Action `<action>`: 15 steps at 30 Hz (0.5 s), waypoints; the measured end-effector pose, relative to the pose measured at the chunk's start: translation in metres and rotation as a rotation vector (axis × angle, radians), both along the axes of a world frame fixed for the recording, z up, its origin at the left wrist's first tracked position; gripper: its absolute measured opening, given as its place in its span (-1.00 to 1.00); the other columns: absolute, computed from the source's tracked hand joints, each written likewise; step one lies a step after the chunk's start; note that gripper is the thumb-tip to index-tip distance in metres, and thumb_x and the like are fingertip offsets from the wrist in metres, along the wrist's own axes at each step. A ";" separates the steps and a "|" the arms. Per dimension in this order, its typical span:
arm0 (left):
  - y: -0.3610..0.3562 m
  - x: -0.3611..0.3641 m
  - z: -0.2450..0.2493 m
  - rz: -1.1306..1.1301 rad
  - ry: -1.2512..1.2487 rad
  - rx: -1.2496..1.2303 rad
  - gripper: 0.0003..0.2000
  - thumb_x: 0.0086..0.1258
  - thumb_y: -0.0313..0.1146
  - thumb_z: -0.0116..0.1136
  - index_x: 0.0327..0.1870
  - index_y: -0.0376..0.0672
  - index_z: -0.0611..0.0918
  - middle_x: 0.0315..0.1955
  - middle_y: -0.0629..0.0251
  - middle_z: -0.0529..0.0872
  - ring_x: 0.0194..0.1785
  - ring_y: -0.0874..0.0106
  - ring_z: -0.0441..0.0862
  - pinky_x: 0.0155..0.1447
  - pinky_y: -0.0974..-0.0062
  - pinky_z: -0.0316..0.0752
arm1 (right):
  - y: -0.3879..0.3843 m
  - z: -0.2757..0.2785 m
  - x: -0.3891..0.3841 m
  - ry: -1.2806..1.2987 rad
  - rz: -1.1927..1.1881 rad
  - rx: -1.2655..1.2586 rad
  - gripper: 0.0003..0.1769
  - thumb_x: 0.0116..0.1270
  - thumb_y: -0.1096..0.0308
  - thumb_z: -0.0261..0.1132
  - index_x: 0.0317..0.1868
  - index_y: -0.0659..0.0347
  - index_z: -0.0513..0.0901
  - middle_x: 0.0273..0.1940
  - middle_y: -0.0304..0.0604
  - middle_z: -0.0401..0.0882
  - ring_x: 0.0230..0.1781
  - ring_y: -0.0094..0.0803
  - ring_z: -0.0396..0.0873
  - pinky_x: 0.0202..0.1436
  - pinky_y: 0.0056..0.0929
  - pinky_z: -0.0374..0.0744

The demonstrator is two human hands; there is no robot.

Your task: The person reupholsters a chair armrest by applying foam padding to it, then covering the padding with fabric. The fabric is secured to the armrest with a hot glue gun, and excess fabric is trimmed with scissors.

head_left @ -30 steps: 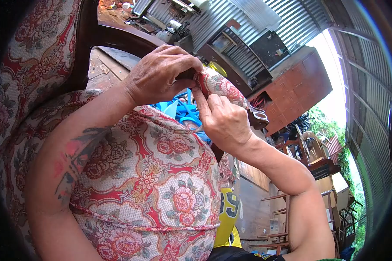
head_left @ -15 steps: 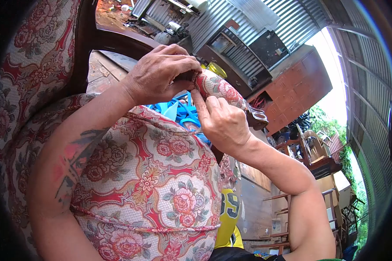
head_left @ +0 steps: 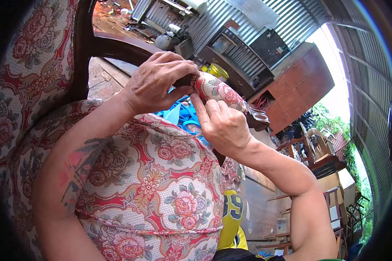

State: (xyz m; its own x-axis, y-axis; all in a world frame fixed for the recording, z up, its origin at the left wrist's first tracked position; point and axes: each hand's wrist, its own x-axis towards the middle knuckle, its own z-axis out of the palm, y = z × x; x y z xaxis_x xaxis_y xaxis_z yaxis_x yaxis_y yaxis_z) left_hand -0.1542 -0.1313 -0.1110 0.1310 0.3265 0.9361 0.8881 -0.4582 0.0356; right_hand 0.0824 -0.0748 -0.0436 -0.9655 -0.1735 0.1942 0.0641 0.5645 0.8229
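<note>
Fingers (head_left: 184, 69) of the left hand (head_left: 154, 82) pinch a floral armrest (head_left: 222, 90). The right hand (head_left: 225, 126) touches its end, grip unclear.

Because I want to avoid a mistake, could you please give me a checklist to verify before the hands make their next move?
1. Left hand at the near end of the pad: ok.
2. Right hand at the same end: ok, index finger pointed to the edge.
3. Pad edge neat all round: cannot tell, the hands hide part of it.
4. Blue straps free of the hands: cannot tell, they show just behind them in this view.
5. Seat covered: ok, floral like the pad.
</note>
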 end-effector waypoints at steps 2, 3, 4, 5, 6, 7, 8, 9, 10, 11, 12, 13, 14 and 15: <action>-0.001 0.001 0.001 0.005 -0.006 -0.010 -0.59 0.45 -0.16 0.47 0.25 -0.05 0.69 0.18 0.26 0.79 0.34 0.17 0.66 0.44 0.11 0.50 | -0.001 0.001 0.000 0.003 -0.002 0.005 -0.41 0.31 0.39 0.32 0.34 0.43 0.69 -0.34 -0.22 0.56 -0.35 -0.43 0.65 -0.45 -0.50 0.63; -0.001 0.002 0.001 0.004 -0.007 -0.011 -0.59 0.45 -0.16 0.47 0.25 -0.05 0.69 0.18 0.26 0.79 0.34 0.17 0.66 0.44 0.11 0.50 | -0.001 0.001 0.001 0.007 0.000 0.014 -0.42 0.31 0.39 0.32 0.34 0.41 0.70 -0.34 -0.22 0.55 -0.35 -0.43 0.64 -0.44 -0.50 0.63; -0.002 0.002 0.001 0.003 -0.011 -0.007 -0.59 0.44 -0.18 0.47 0.24 -0.06 0.69 0.18 0.26 0.79 0.34 0.17 0.66 0.44 0.11 0.50 | -0.001 0.001 0.001 0.006 0.000 0.013 -0.42 0.31 0.39 0.32 0.34 0.41 0.70 -0.34 -0.22 0.55 -0.35 -0.43 0.64 -0.44 -0.50 0.63; -0.002 0.003 0.001 0.002 -0.015 -0.004 -0.59 0.43 -0.19 0.47 0.24 -0.06 0.69 0.18 0.26 0.79 0.34 0.17 0.66 0.44 0.11 0.49 | -0.001 0.000 0.001 0.011 0.004 0.007 -0.42 0.31 0.38 0.32 0.34 0.40 0.70 -0.35 -0.22 0.55 -0.35 -0.44 0.63 -0.44 -0.50 0.62; -0.002 0.003 0.001 0.003 -0.016 -0.004 -0.59 0.43 -0.19 0.47 0.24 -0.06 0.69 0.18 0.26 0.79 0.34 0.17 0.66 0.44 0.11 0.49 | -0.001 0.000 0.001 0.017 0.009 0.001 -0.43 0.31 0.37 0.32 0.33 0.39 0.71 -0.35 -0.23 0.55 -0.36 -0.44 0.63 -0.44 -0.50 0.62; -0.002 0.003 0.001 0.007 -0.015 -0.004 -0.59 0.43 -0.21 0.47 0.24 -0.06 0.68 0.18 0.27 0.79 0.33 0.17 0.66 0.44 0.11 0.49 | 0.000 0.000 0.001 0.016 0.010 0.001 -0.43 0.31 0.37 0.32 0.33 0.39 0.71 -0.35 -0.23 0.55 -0.36 -0.44 0.63 -0.44 -0.50 0.62; -0.002 0.004 0.001 0.011 -0.014 -0.004 -0.59 0.42 -0.22 0.47 0.24 -0.06 0.68 0.18 0.28 0.79 0.33 0.17 0.66 0.44 0.11 0.49 | 0.001 -0.001 0.001 0.015 0.016 0.008 -0.43 0.31 0.37 0.32 0.33 0.38 0.72 -0.36 -0.23 0.54 -0.36 -0.44 0.63 -0.45 -0.50 0.61; -0.002 0.004 0.001 0.012 -0.014 -0.004 -0.59 0.42 -0.22 0.47 0.24 -0.06 0.68 0.18 0.28 0.79 0.33 0.17 0.66 0.44 0.11 0.49 | 0.001 0.000 0.001 0.014 0.022 0.015 -0.43 0.32 0.36 0.32 0.32 0.38 0.72 -0.37 -0.23 0.54 -0.37 -0.44 0.62 -0.45 -0.51 0.60; -0.002 0.004 0.000 0.011 -0.013 0.000 -0.58 0.42 -0.22 0.47 0.25 -0.07 0.68 0.17 0.26 0.79 0.32 0.17 0.67 0.44 0.10 0.49 | 0.001 0.000 0.002 0.014 0.022 0.015 -0.43 0.32 0.36 0.32 0.32 0.38 0.72 -0.37 -0.23 0.54 -0.37 -0.44 0.62 -0.45 -0.51 0.60; -0.001 0.004 0.000 0.011 -0.011 0.004 -0.57 0.41 -0.22 0.47 0.25 -0.07 0.67 0.16 0.23 0.79 0.31 0.16 0.67 0.44 0.10 0.49 | 0.001 0.000 0.002 0.012 0.026 0.010 -0.44 0.32 0.36 0.32 0.32 0.38 0.72 -0.37 -0.23 0.54 -0.37 -0.44 0.62 -0.45 -0.50 0.60; -0.001 0.004 0.000 0.011 -0.010 0.004 -0.57 0.41 -0.22 0.47 0.25 -0.07 0.67 0.16 0.23 0.79 0.31 0.16 0.67 0.44 0.10 0.49 | 0.001 0.000 0.003 0.010 0.029 0.005 -0.44 0.32 0.36 0.32 0.32 0.39 0.72 -0.38 -0.23 0.54 -0.38 -0.43 0.62 -0.45 -0.50 0.61; -0.002 0.005 -0.001 0.020 -0.035 -0.004 -0.56 0.41 -0.21 0.48 0.26 -0.08 0.67 0.14 0.20 0.79 0.31 0.14 0.66 0.44 0.09 0.49 | 0.000 0.001 0.002 0.011 0.030 0.006 -0.44 0.32 0.36 0.32 0.32 0.39 0.72 -0.38 -0.23 0.54 -0.38 -0.43 0.62 -0.45 -0.50 0.61; -0.002 0.006 -0.001 0.030 -0.059 -0.013 -0.55 0.40 -0.20 0.48 0.27 -0.09 0.67 0.13 0.17 0.78 0.30 0.12 0.66 0.44 0.09 0.48 | -0.002 0.001 0.002 0.016 0.015 0.005 -0.44 0.32 0.36 0.32 0.32 0.39 0.72 -0.38 -0.23 0.54 -0.38 -0.43 0.62 -0.45 -0.49 0.60; -0.003 0.007 -0.001 0.030 -0.058 -0.012 -0.55 0.40 -0.20 0.48 0.27 -0.09 0.67 0.13 0.17 0.78 0.30 0.12 0.66 0.44 0.09 0.48 | -0.003 0.000 0.001 0.020 0.002 0.004 -0.44 0.32 0.37 0.32 0.32 0.39 0.72 -0.39 -0.23 0.55 -0.38 -0.43 0.62 -0.45 -0.49 0.60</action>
